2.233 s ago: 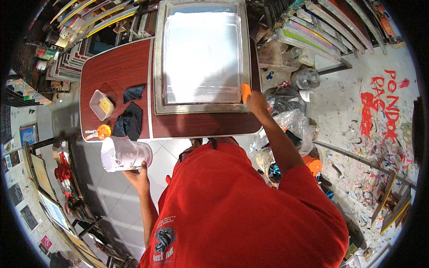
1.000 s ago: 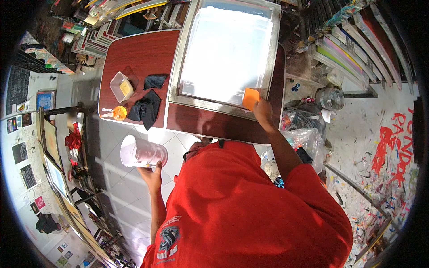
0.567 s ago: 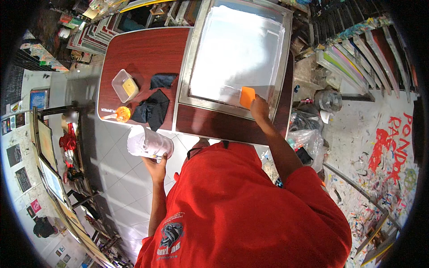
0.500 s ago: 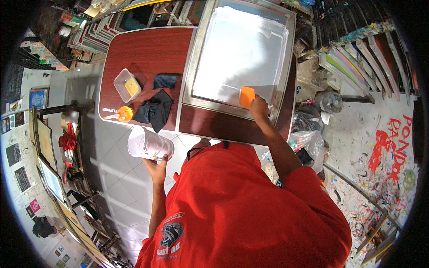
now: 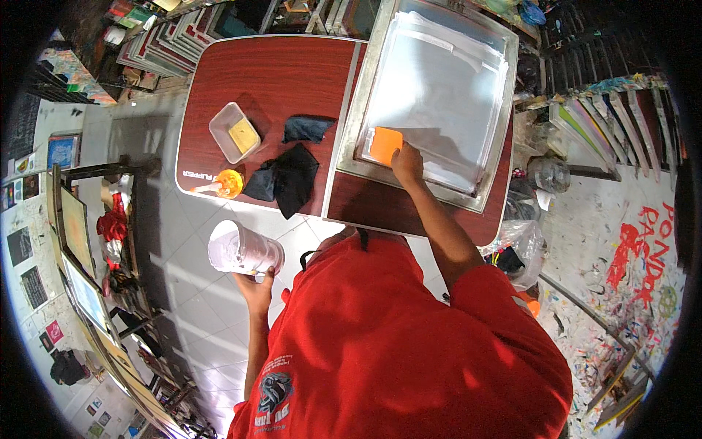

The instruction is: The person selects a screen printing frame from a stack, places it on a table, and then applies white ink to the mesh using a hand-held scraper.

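From above, through the head view, I see the right hand point(image 5: 407, 162) with its grip clenched on an orange scraper point(image 5: 385, 145), down at the near left inner corner of the metal frame point(image 5: 457, 196), which lies on the right part of the tabletop point(image 5: 270, 66). Whether the blade touches the white-coated panel point(image 5: 439, 88) I can't tell. The left hand point(image 5: 256, 289) grasps a whitish tub point(image 5: 252, 247), tilted, mouth leftward, out past the tabletop's front edge.

That tub worries me most: it has only floor beneath it, so a slackened grip or more tilt could drop it or spill whatever is inside, which I can't make out. Pressing the scraper hard into that corner might gouge the coat or nudge the frame. A careless swing of the left arm could knock the orange cup point(image 5: 232, 183) off the front left corner, or drag down the black cloth point(image 5: 296, 179) by the front edge.

Compared with about two seconds ago, the scraper has crossed from the frame's near right corner to its near left. The tub remains in the left hand, still tipped beyond the front edge.
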Available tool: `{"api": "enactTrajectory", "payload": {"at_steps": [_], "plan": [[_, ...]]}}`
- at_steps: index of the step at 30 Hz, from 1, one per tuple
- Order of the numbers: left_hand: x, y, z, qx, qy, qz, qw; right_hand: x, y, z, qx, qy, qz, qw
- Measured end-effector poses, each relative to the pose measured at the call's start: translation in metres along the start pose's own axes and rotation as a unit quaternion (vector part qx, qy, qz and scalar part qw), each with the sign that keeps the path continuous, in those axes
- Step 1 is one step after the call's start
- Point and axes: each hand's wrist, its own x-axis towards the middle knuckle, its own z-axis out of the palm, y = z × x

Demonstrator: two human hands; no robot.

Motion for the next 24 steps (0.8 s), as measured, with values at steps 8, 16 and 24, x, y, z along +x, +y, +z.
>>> {"api": "enactTrajectory", "payload": {"at_steps": [8,16,24], "plan": [[-0.01,-0.001,-0.02,-0.022,0.012,-0.006,1.0,0.014,0.02,0.033,0.116,-0.003,-0.028,0.993],[-0.034,0.007,-0.008,-0.04,0.016,-0.022,0.999,0.021,0.036,0.036,0.351,-0.125,0.014,0.928],[-0.06,0.021,0.011,-0.026,0.031,-0.021,0.999,0.031,0.049,0.039,0.453,-0.184,0.005,0.872]]}}
